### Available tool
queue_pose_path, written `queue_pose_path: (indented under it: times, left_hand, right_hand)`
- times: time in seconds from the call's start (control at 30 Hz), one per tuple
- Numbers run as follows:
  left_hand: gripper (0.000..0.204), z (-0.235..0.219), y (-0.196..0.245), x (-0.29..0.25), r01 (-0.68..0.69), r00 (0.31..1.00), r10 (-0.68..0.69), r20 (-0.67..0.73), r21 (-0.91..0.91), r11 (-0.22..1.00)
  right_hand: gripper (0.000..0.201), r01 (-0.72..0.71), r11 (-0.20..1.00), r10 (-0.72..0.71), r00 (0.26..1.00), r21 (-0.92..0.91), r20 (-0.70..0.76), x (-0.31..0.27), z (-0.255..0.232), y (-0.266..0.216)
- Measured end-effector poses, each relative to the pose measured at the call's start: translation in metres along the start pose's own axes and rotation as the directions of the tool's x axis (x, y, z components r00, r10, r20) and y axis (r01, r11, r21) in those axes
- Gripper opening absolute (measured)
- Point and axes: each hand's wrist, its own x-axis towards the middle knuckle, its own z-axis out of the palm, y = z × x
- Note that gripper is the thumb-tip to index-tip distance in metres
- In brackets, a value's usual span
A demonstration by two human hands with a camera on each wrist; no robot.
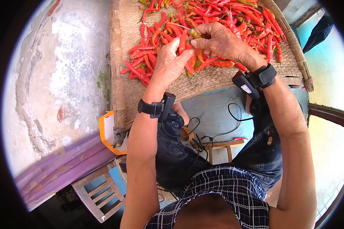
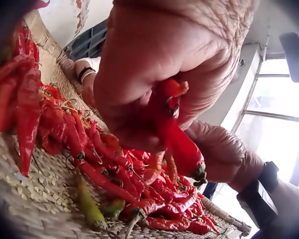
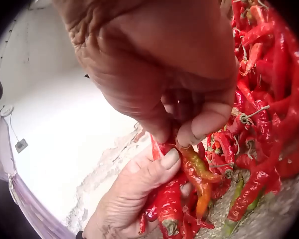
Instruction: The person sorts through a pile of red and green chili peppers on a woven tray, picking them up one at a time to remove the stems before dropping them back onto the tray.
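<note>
My left hand [image 1: 169, 63] grips red chili peppers [image 3: 170, 201], and one upright red chili [image 1: 182, 41] shows between its thumb and fingers. My right hand [image 1: 225, 44] meets it from the right, over the near part of a chili heap. In the right wrist view its thumb and a fingertip pinch the end of a yellow-green and orange chili [image 3: 197, 167], right by the left thumb. A red chili with a dark stem end [image 2: 187, 152] juts from the left hand in the left wrist view. The fingers hide part of the held chilies.
A heap of red chilies [image 1: 252, 23] covers much of the woven tray [image 1: 202, 84], with a few green ones [image 2: 91, 204] among them. Loose seeds [image 2: 40, 191] lie on the weave. A wall [image 1: 72, 49] stands at left; a wooden stool [image 1: 221, 145] and dark cables [image 1: 204, 143] are below.
</note>
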Motion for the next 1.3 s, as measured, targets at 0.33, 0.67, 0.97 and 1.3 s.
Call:
queue_pose_path:
  times: [0.33, 0.67, 0.97, 1.3]
  left_hand:
    - [0.023, -0.004, 0.005, -0.003, 0.057, 0.997, -0.067, -0.028, -0.264, 0.963]
    - [0.026, -0.001, 0.013, -0.005, 0.016, 0.999, -0.023, -0.027, -0.245, 0.97]
    - [0.022, 0.004, 0.004, -0.005, -0.021, 0.997, 0.005, -0.071, -0.234, 0.972]
    - [0.023, 0.007, 0.004, -0.003, -0.094, 0.975, 0.039, -0.22, -0.246, 0.965]
  right_hand:
    - [0.045, 0.28, 0.523, 0.14, 0.903, 0.805, -0.405, 0.012, -0.075, 0.017]
    - [0.037, 0.12, 0.993, -0.121, 0.988, 0.009, 0.098, -0.007, 0.009, 0.012]
    - [0.025, 0.034, 0.999, -0.034, 0.999, -0.019, -0.003, -0.009, 0.018, 0.014]
    - [0.017, 0.061, 0.998, -0.062, 0.991, -0.014, -0.121, 0.004, 0.003, 0.025]
